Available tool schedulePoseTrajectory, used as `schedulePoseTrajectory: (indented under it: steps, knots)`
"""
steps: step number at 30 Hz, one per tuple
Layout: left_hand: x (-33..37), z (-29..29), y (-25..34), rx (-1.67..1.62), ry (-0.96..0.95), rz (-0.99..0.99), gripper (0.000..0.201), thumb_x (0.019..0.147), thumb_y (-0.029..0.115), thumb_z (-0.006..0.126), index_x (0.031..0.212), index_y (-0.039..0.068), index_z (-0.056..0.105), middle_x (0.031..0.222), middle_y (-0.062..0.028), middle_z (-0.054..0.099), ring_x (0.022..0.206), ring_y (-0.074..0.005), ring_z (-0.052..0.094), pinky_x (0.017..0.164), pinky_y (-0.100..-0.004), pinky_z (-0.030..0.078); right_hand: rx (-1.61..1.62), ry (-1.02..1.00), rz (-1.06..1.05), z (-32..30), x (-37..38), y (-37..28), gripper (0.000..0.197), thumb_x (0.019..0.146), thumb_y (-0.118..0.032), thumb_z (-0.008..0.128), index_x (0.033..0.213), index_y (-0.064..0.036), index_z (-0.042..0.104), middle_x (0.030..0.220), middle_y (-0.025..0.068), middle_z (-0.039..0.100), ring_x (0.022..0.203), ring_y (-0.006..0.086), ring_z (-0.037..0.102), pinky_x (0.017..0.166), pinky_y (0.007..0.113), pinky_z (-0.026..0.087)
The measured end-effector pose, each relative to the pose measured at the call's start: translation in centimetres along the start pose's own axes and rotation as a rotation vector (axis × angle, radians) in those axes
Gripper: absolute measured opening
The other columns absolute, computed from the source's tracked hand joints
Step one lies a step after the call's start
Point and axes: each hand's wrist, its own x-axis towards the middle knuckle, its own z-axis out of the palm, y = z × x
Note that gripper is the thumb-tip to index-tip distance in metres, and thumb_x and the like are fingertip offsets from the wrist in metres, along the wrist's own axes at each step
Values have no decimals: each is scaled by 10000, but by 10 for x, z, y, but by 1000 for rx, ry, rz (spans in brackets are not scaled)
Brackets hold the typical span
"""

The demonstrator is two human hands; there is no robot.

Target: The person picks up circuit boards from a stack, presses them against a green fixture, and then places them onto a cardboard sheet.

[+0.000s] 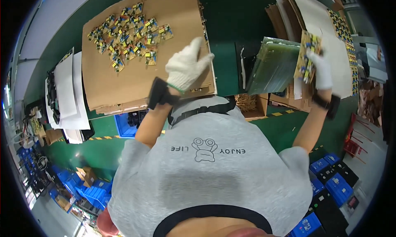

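Observation:
My left hand [187, 65], in a white knit glove, is over the right part of a large cardboard sheet [136, 84]. Its fingers are stretched out, thumb apart, and nothing is in it. Farther left on that cardboard lies a loose spread of small circuit boards [132, 34] with yellow parts. My right hand [321, 69], gloved too and a little blurred, grips the right edge of a circuit board panel [306, 57], held tilted. Directly left of the panel is a greenish, see-through block of stacked sheets [274, 65].
Behind the right hand, a white sheet [330, 43] bears rows of more circuit board panels [344, 30]. Upright cardboard pieces [280, 18] stand at the far right. White sheets [66, 88] lie at the left. Below the table edge are a blue bin [123, 127] and an open carton [258, 107].

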Motion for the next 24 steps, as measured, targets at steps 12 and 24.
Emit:
schedulePoseTrajectory:
  steps: [12, 24]
  knots:
    - [-99, -56, -99, 322, -132, 378, 679, 624, 286, 785, 1223, 110, 519, 1252, -146, 484, 1207, -373, 436, 952, -477, 397, -64, 556, -254, 94, -92, 179, 574, 815, -38, 717, 1301, 3, 414, 1165, 84, 560, 997, 140, 571, 875, 279, 478]
    - [-122, -65, -119, 527, -27, 155, 548, 709, 60, 648, 1234, 104, 497, 1232, -148, 513, 1141, -339, 511, 892, -422, 450, 64, 747, -496, 112, -50, 147, 691, 822, 22, 682, 1396, -29, 301, 1189, 119, 526, 995, 193, 579, 912, 324, 470]
